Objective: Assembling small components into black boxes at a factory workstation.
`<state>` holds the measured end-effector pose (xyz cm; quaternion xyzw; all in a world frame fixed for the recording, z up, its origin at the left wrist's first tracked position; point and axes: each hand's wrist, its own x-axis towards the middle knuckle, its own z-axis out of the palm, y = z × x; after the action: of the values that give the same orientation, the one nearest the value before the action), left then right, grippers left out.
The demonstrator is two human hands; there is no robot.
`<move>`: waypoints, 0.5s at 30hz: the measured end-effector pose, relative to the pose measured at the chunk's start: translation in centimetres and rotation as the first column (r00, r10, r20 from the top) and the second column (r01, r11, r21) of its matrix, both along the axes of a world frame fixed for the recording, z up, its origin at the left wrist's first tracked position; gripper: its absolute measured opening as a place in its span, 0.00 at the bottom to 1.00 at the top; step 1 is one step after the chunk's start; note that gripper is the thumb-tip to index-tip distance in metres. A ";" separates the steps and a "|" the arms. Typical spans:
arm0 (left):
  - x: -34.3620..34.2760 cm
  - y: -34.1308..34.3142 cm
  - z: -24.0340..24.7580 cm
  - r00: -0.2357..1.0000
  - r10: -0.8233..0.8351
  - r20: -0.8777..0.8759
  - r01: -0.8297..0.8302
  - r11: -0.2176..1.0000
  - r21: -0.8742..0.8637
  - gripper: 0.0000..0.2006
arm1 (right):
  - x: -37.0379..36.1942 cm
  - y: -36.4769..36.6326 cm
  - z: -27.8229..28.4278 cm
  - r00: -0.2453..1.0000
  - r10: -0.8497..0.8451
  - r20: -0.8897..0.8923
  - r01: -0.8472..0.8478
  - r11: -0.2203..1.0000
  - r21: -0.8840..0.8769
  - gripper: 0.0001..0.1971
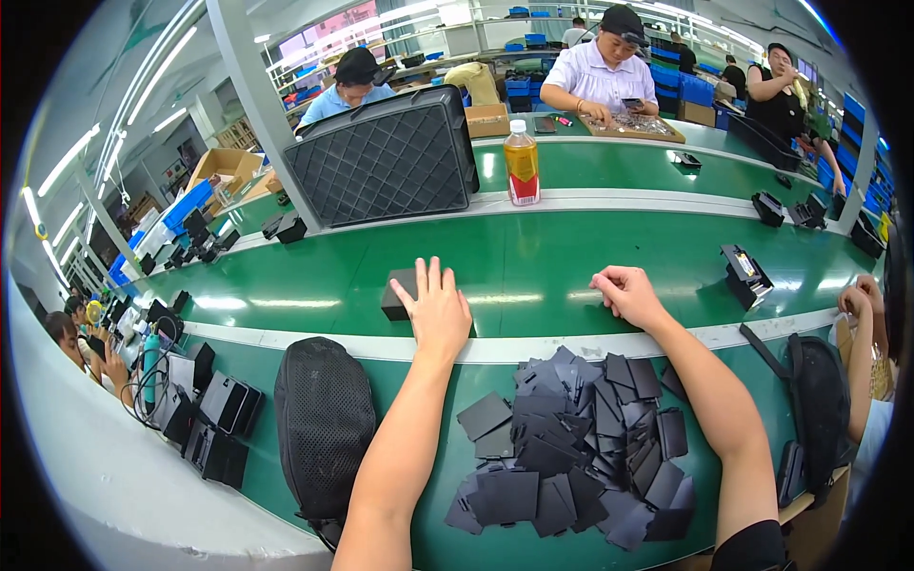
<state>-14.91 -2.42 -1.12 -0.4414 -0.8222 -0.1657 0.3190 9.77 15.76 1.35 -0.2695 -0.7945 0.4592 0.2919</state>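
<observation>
My left hand (440,312) lies with its fingers stretched and spread at the right side of a small black box-shaped part (397,297) on the green conveyor belt (533,249). It partly covers the box, and I cannot tell whether the palm touches it. My right hand (628,297) hovers over the belt farther right, fingers curled in, with nothing visible in them. Between my forearms a loose heap of thin, flat black plastic covers (562,438) is spread on the green worktop (428,528).
A black mesh bag (326,419) sits left of my left arm; another black bag (821,400) is at the right. Black devices (224,404) stand far left. Across the belt are a black crate (381,157), a drink bottle (521,164) and seated people. A black device (745,276) rests on the belt.
</observation>
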 end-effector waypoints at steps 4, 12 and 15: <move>1.0 0.6 -0.6 0.954 -0.297 -0.035 0.298 0.953 0.052 0.13 | 0.3 0.8 -0.9 1.000 0.014 0.000 -0.014 1.000 0.011 0.11; 7.8 5.4 0.0 0.467 -0.791 0.397 0.779 0.580 0.239 0.03 | 3.6 4.8 -1.8 0.997 -0.070 -0.030 0.073 0.988 0.135 0.12; 7.0 5.5 -0.2 0.511 -0.738 0.440 0.717 0.649 0.256 0.04 | 3.4 6.8 -1.1 0.989 -0.146 0.014 0.129 0.909 0.396 0.13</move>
<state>-7.95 3.06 -1.35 -0.6775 -0.6104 -0.4104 0.0005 13.16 22.51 0.23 -0.2702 -0.8558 0.2623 0.3546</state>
